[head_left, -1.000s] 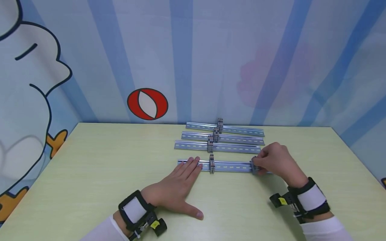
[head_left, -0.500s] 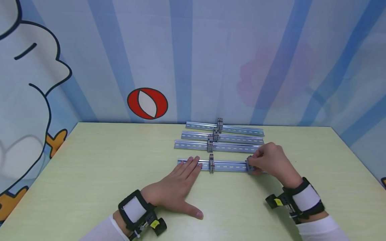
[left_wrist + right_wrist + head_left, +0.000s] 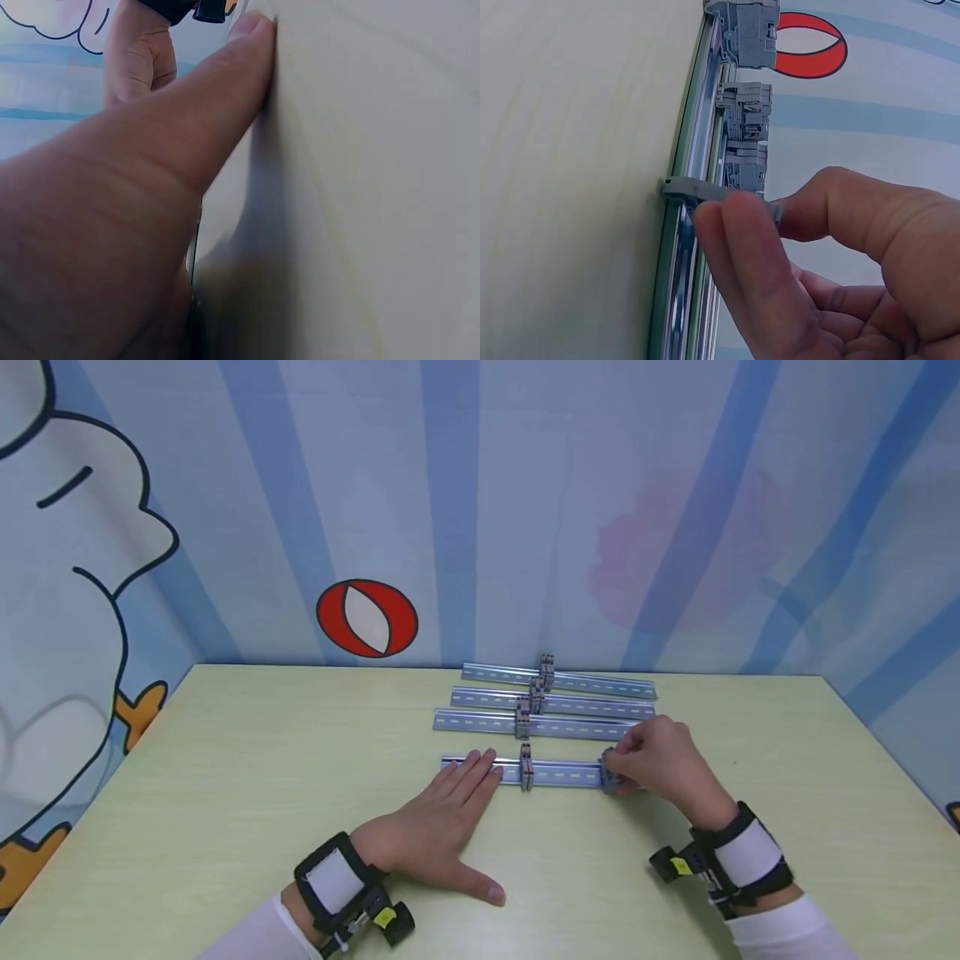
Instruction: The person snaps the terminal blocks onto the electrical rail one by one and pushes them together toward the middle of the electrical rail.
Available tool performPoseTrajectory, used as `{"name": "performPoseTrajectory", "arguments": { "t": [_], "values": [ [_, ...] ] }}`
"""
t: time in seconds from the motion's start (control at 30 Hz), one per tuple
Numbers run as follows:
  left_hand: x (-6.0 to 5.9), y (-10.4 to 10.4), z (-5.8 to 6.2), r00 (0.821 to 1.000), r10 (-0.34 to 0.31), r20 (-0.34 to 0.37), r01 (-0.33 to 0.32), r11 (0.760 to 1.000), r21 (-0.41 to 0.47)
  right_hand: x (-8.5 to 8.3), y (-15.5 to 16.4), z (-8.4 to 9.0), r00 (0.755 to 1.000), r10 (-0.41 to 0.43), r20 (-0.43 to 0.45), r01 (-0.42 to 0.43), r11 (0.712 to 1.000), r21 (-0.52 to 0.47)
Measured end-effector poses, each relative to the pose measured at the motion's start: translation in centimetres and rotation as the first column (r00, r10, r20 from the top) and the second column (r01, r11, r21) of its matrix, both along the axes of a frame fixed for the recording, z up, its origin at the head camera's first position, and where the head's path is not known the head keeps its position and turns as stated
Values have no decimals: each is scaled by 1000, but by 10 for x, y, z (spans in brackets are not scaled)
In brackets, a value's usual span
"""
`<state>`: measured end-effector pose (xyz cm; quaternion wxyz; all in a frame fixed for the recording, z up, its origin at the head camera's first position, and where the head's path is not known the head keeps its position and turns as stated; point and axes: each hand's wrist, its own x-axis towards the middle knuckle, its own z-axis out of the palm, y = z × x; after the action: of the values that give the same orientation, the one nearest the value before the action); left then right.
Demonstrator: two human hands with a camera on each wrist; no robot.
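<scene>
Striped blue cartoon wall (image 3: 480, 510), smooth pale-green table (image 3: 225, 793), four long slotted metal rails, nearest rail (image 3: 562, 773) under left hand (image 3: 438, 827) lying flat with spread fingers, right hand (image 3: 660, 760) pinching small grey plastic clip (image 3: 609, 774) seated on that rail.

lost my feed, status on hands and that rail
Left hand flat, pressing near rail. Right hand pinching grey clip on it. One clip mid-rail, nothing between.

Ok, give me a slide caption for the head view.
Right hand pinches a grey clip on the nearest rail; left hand presses the rail's other end flat.
</scene>
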<state>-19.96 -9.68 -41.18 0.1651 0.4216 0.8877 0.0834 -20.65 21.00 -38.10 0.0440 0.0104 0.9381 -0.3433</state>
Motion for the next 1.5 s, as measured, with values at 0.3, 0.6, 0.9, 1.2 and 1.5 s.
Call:
{"name": "performPoseTrajectory", "arguments": {
  "t": [0.3, 0.6, 0.9, 1.2, 1.5],
  "values": [
    [0, 2, 1, 1000, 0, -3, 0, 1000, -7, -2, -6, -5, 1000, 21, -23, -21, 1000, -13],
    [-1, 2, 1, 1000, 4, 1, -4, 1000, -8, -3, -13, -8, 999, 2, -34, -4, 998, -60],
    [-1, 2, 0, 1000, 5, 7, -5, 1000, -4, -4, -21, -13, 999, -6, -32, 3, 994, -112],
    [-2, 3, -3, 1000, 3, -6, -3, 1000, -8, -4, -29, -13, 999, -31, -22, 27, 988, -150],
    [-1, 3, -1, 1000, 9, -1, -9, 1000, -12, -4, -34, -17, 999, -25, -36, 17, 979, -202]
  ]
}}
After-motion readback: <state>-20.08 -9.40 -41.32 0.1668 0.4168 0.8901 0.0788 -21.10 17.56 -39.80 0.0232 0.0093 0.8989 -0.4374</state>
